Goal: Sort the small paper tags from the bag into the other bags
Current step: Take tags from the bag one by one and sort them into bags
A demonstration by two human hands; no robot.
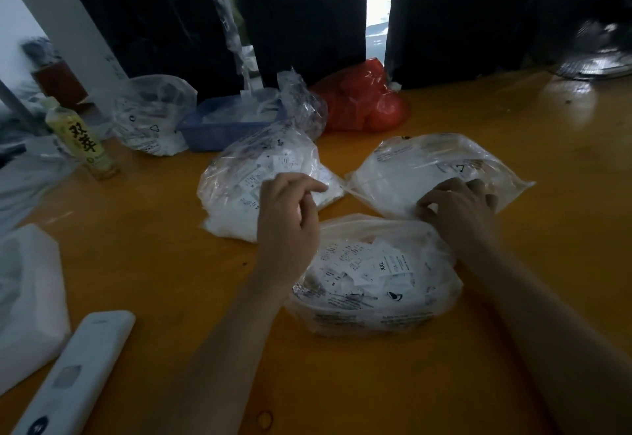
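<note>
At nine o'clock I see a bottle [79,139] on the table [164,257], with the left bag [239,195] at about eleven. My left hand [289,210] hovers over that bag, fingers curled, though whether it pinches a tag I cannot tell. The tags [369,265] lie in the near bag [372,308] at six, while my right hand [458,205] grips the edge of the right bag [427,168] at one.
</note>
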